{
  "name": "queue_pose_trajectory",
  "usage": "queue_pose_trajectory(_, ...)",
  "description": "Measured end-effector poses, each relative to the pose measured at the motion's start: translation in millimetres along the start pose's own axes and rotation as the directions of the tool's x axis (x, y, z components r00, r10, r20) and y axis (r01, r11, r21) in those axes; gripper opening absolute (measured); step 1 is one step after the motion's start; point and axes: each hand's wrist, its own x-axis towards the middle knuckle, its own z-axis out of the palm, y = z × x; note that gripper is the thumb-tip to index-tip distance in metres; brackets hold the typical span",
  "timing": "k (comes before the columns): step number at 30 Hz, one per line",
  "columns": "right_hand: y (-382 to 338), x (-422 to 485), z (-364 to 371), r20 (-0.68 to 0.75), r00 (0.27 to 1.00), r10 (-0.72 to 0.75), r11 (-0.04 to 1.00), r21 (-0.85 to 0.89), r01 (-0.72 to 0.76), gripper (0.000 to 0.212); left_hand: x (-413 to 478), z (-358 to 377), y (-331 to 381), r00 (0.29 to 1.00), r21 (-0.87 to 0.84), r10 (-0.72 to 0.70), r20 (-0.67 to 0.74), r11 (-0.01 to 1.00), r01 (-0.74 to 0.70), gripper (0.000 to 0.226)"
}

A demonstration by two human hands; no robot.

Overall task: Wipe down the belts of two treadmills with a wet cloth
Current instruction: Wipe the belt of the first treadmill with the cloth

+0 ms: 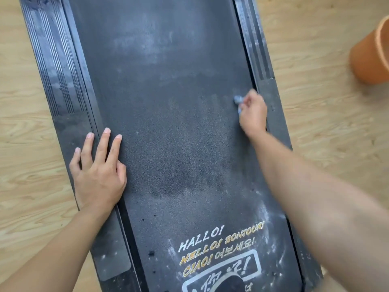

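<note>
Pinching cloth on belt: right hand, grip curled | left hand pressed flat, fingers straight

A single head-worn camera looks steeply down from close above the treadmill belt, which runs lengthwise away; the edges look blurred, perhaps from motion.

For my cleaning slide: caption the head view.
The right hand holds a bluish cloth against the dusty treadmill belt near its right edge; left hand lies flat at the left edge.
</note>
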Motion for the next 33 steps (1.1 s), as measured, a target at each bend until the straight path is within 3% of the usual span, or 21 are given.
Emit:
queue_pose_trajectory(4,-36.5,82.5,6.0,0.005,0.996,-0.084,0.992,-0.094,0.084,0.010,-0.6,2.8,0.7,1.000,-0.006,0.009,-0.028,1.000,-0.009,0.054)
queue_pose_trajectory(8,-9.2,47.5,-4.4,0.053,0.987,-0.150,0.979,-0.129,0.156,0.016,-0.9,2.6,-0.3,1.000,-0.009,0.012,-0.017,1.000,-0.012,0.055)
queue_pose_trajectory(14,89.5,-129.2,-35.9,0.029,0.989,0.143,0.986,-0.096,-0.140,0.027,-0.2,1.4,0.5,1.000,-0.017,-0.001,-0.007,1.000,0.001,0.055)
queue_pose_trajectory(17,97.8,-149.2,-42.4,0.047,0.967,0.252,0.965,-0.085,-0.247,0.026,-1.9,0.3,1.2,1.000,-0.030,-0.009,0.022,1.000,0.009,0.057)
queue_pose_trajectory(21,50.2,-64.2,-31.1,0.059,0.991,0.124,0.992,-0.039,-0.122,0.016,1.9,-0.3,5.1,1.000,-0.044,-0.013,0.021,0.999,0.014,0.058)
queue_pose_trajectory(26,-20.1,36.1,-13.6,-0.010,0.999,0.048,0.983,-0.176,-0.049,0.003,2.7,1.7,-3.1,0.999,-0.044,-0.005,0.035,0.999,0.007,0.062)
queue_pose_trajectory(30,-68.5,15.2,20.7,-0.043,0.999,0.033,0.994,-0.105,-0.038,0.004,3.0,4.1,-2.6,0.999,-0.037,-0.008,0.051,0.999,0.010,0.065)
queue_pose_trajectory(33,-131.8,-42.0,70.6,-0.005,0.997,-0.079,0.996,-0.030,0.079,0.004,1.0,4.2,-5.2,0.997,-0.019,-0.011,0.076,1.000,0.012,0.066)
